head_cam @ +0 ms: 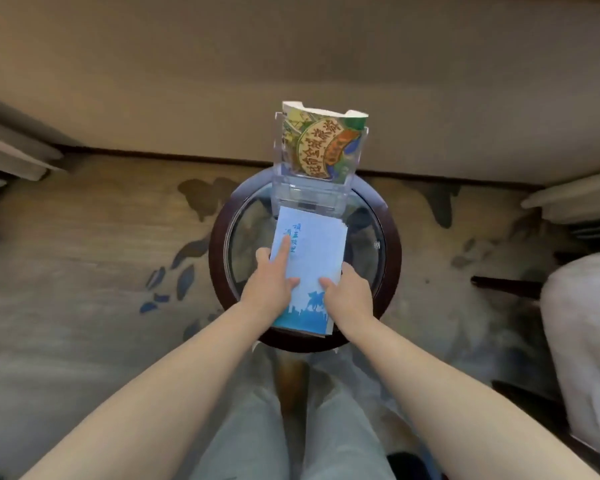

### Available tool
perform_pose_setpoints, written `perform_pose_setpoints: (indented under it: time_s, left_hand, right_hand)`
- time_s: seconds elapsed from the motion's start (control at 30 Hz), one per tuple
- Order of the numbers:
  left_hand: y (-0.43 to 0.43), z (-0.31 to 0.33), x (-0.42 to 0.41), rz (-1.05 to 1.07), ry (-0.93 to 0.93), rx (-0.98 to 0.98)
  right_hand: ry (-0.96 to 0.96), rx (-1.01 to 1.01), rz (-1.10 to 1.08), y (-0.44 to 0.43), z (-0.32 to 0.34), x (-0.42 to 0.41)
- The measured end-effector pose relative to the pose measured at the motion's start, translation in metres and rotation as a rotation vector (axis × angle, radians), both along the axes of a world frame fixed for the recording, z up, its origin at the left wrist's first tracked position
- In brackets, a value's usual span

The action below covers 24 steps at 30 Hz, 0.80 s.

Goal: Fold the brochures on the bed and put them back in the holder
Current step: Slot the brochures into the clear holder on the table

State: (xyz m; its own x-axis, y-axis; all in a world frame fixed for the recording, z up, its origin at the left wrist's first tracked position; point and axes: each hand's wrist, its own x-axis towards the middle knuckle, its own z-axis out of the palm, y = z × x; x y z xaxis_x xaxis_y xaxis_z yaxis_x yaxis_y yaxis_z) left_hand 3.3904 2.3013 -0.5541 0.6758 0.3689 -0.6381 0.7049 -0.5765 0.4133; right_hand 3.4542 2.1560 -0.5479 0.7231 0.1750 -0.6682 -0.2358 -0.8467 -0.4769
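head view looks down on a folded blue brochure point(312, 251) held flat, low over a round glass table point(219, 258), both hands on its near half. the left hand point(269, 282) grips the left edge, forefinger and thumb laid on top and the other fingers wrapped round the side; the right hand point(349, 292) pinches the right edge, thumb on top, fingers hidden under it. the brochure's long axis runs straight away from the person, and its far short edge lies just at the front lip of the clear holder point(309, 194), which stands at the table's far side, dead ahead of both hands. the front pocket looks empty; a green brochure point(323, 143) stands upright in the taller back pocket. judging by this, the next move is to tip the far edge up and slide it forward and down into the front pocket, neither hand being clearly nearer. below the table lie patterned carpet point(84, 237) and a beige wall point(222, 81); at right is something white point(582, 341), perhaps bedding, too blurred to tell.
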Motion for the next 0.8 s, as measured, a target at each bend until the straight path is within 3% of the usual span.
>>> perform_pose_setpoints:
  time_s: [0.2,0.4,0.5,0.67,0.8]
  left_hand:
    - [-0.012,-0.083,-0.028,0.037,0.08,-0.052]
    - [-0.012,-0.139,-0.03,0.007,0.035,-0.004]
    - [-0.015,-0.15,-0.028,-0.026,0.05,0.038]
    - [-0.015,-0.154,-0.035,-0.245,0.004,0.383]
    - [-0.02,-0.151,-0.038,-0.187,0.035,0.293]
  right_hand:
    - [0.06,-0.046,0.007,-0.005,-0.086,-0.013]
    - [0.055,-0.056,0.038,-0.008,-0.145,-0.009]
    - [0.036,-0.041,0.05,-0.013,-0.158,-0.006]
    - [-0.102,-0.091,0.161,-0.015,-0.161,-0.004]
    - [-0.207,-0.263,0.34,-0.016,-0.159,-0.003]
